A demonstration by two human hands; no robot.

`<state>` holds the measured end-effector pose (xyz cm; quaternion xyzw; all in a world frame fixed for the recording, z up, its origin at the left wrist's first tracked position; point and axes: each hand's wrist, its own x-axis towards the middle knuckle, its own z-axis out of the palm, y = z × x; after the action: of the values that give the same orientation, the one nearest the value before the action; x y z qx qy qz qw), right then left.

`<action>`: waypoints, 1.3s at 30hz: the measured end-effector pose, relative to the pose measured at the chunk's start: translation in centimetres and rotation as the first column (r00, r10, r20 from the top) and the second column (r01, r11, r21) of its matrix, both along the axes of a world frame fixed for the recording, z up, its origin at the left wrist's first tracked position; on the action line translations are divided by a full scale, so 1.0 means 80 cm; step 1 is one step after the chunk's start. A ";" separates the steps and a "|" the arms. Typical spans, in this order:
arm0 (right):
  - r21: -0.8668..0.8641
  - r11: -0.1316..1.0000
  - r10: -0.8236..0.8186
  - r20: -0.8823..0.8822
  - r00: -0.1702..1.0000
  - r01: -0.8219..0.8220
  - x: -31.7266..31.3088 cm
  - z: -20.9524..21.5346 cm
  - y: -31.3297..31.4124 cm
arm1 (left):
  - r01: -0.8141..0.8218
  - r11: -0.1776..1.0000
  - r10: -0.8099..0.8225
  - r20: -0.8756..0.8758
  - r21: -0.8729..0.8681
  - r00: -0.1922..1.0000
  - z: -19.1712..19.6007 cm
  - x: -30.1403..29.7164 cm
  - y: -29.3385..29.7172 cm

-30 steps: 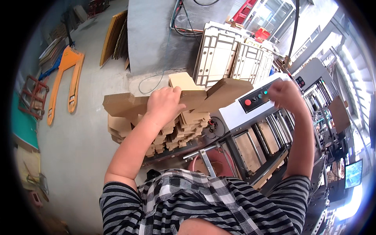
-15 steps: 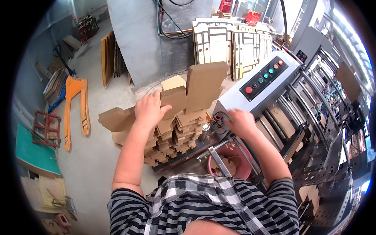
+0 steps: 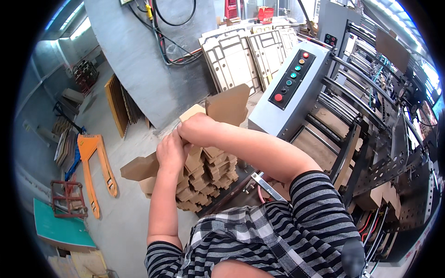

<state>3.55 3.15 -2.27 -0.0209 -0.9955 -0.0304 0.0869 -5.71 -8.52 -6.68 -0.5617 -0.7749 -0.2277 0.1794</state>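
Observation:
My left hand (image 3: 171,150) is closed at the upper edge of a brown cardboard blank (image 3: 227,107), whose tall flap stands up behind the hands and whose other flap (image 3: 141,167) sticks out to the left. Over the same edge, my right hand (image 3: 198,129) is curled and meets the left hand's fingertips. What its fingers grip is hidden by the hand itself. Below both hands rises a stack of die-cut cardboard blanks (image 3: 215,172) with notched edges, partly covered by my forearms.
To the right stands a grey machine with a button panel (image 3: 293,78), rollers and rails. A metal bracket (image 3: 269,186) juts out near my waist. Patterned boards (image 3: 229,62) lean behind. An orange pallet jack (image 3: 95,162) and a green board (image 3: 62,223) are on the left.
My right hand has swung left from beside the machine to the blank's edge and now meets my left hand. The whole view has shifted and tilted.

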 end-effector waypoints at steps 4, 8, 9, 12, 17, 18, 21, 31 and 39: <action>-0.072 0.996 -0.066 -0.186 0.980 0.053 0.049 0.013 0.004 | -0.037 0.999 0.038 -0.085 0.007 0.996 0.035 0.033 0.009; -0.111 0.946 -0.322 -0.441 0.838 0.306 0.175 0.025 0.050 | 0.534 0.782 -0.447 -0.308 0.320 0.840 0.106 0.143 0.014; -0.261 0.912 -0.405 -0.445 0.799 0.317 0.207 0.046 0.044 | 0.709 0.622 -0.574 -0.422 0.333 0.702 0.121 0.154 0.002; -0.477 0.806 -0.592 -0.661 0.461 0.350 0.326 0.064 0.029 | 0.944 0.199 -0.730 -0.603 0.263 0.322 0.101 0.184 0.003; -0.586 0.801 -0.546 -0.799 -0.253 0.121 0.561 0.074 -0.078 | 0.972 0.022 -0.847 -0.512 0.234 0.143 0.086 0.263 0.061; -0.582 0.810 -0.499 -0.747 -0.440 0.069 0.597 0.066 -0.085 | 0.960 0.019 -0.861 -0.484 0.280 0.158 0.082 0.266 0.066; -0.442 0.897 -0.300 -0.644 -0.704 0.022 0.699 0.073 -0.153 | 0.970 -0.063 -0.908 -0.416 0.237 0.042 0.072 0.299 0.082; -0.590 0.801 -0.004 -0.174 -0.985 0.101 0.934 -0.061 -0.122 | 0.998 -0.051 -0.986 -0.158 -0.024 -0.054 0.019 0.370 0.106; -0.642 0.747 -0.033 0.222 -0.974 -0.172 0.985 -0.181 -0.034 | 0.969 0.124 -0.979 0.131 -0.213 0.154 -0.024 0.361 0.124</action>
<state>82.36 0.44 -16.77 0.3807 -0.1847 -0.0467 -0.9048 23.20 1.38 -8.57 -0.9516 -0.2402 -0.1794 -0.0676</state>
